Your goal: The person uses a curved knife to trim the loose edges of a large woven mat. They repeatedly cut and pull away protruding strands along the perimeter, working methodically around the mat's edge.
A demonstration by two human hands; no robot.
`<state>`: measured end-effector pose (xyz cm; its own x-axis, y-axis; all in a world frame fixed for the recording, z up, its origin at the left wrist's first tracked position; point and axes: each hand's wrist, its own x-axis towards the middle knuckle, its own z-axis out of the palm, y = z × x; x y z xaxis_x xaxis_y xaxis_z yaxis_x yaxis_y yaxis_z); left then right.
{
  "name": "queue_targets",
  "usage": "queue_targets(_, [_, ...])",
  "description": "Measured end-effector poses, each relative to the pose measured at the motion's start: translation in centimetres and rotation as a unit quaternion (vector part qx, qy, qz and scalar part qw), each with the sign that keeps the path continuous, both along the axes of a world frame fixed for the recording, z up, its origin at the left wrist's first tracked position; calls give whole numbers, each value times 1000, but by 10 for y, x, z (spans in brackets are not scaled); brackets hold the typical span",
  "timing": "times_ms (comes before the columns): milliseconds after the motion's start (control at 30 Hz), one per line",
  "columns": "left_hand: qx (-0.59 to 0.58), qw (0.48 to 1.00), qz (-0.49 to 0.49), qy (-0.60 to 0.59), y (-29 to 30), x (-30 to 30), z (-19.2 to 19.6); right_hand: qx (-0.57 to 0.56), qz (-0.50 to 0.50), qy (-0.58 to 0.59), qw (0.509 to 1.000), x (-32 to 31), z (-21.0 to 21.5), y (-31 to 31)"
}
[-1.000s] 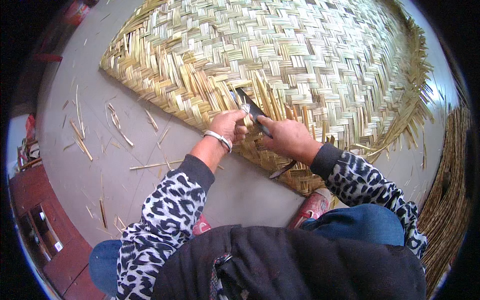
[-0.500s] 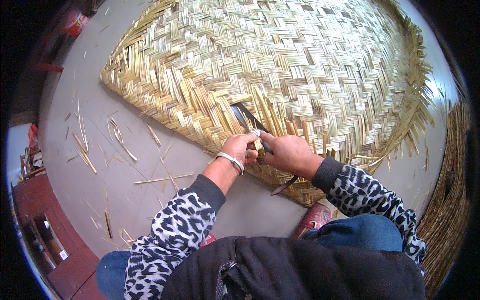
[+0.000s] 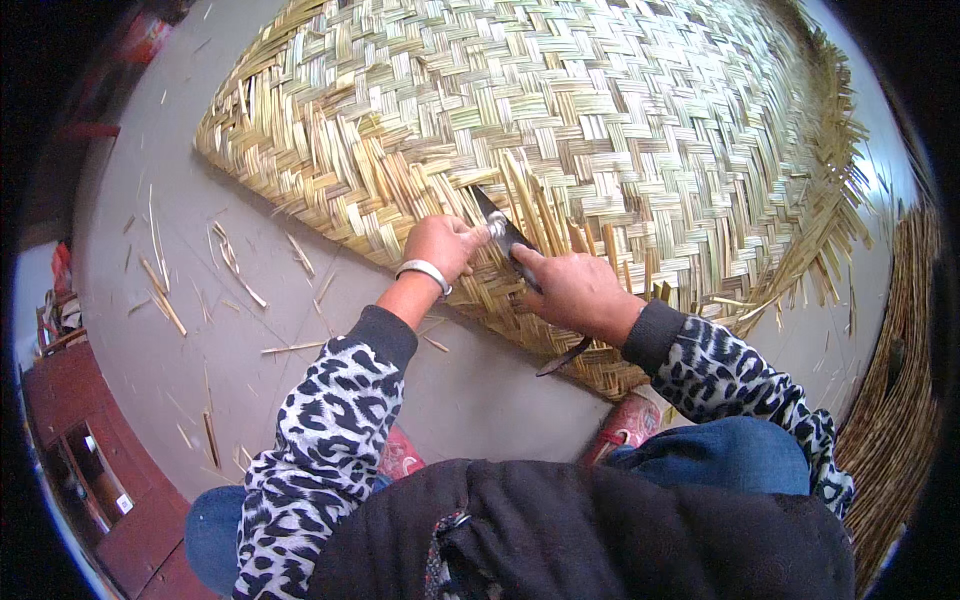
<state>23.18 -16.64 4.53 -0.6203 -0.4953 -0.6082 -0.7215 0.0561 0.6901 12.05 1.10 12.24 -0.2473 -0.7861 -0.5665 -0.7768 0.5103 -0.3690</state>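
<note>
Right hand [image 3: 580, 290] first: your fingers are closed round the dark knife [image 3: 515, 232], index finger laid along it, and most of the grip is lost under your palm. The blade slants up and left over the weave, and its tip meets the straw, though how far it goes under the strands can't be made out.

Over to your left hand [image 3: 440, 248], half curled beside the blade, thumb reaching to it. The fingertips are tucked from sight, so whether they pinch a strand, I can't tell. That pale patch [image 3: 495, 224] at the thumb tip is too blurred to name.

The woven mat [image 3: 640, 150] spreads across the floor [image 3: 480, 390] ahead of you, both hands at its near edge, its far side cut off by the top of the view. A dark curved strip [image 3: 565, 357] pokes out below your right hand, its upper end hidden. Your right shoe [image 3: 632, 425] shows near the mat's corner, partly covered. At the right rim, the brown stalks [image 3: 900, 390] run into the black border.
</note>
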Motion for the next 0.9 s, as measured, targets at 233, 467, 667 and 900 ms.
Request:
queue_targets(233, [-232, 969, -66, 45, 12, 17, -17, 51, 30, 31, 998, 2, 31, 11])
queue_targets(467, [-291, 948, -126, -31, 18, 8, -17, 121, 64, -15, 990, -40, 118, 68])
queue_targets(667, [-125, 980, 79, 131, 16, -8, 1, -18, -276, -381, 882, -63, 129, 94])
queue_targets(900, [405, 894, 108, 157, 20, -17, 7, -63, -310, -542, 779, -50, 116, 109])
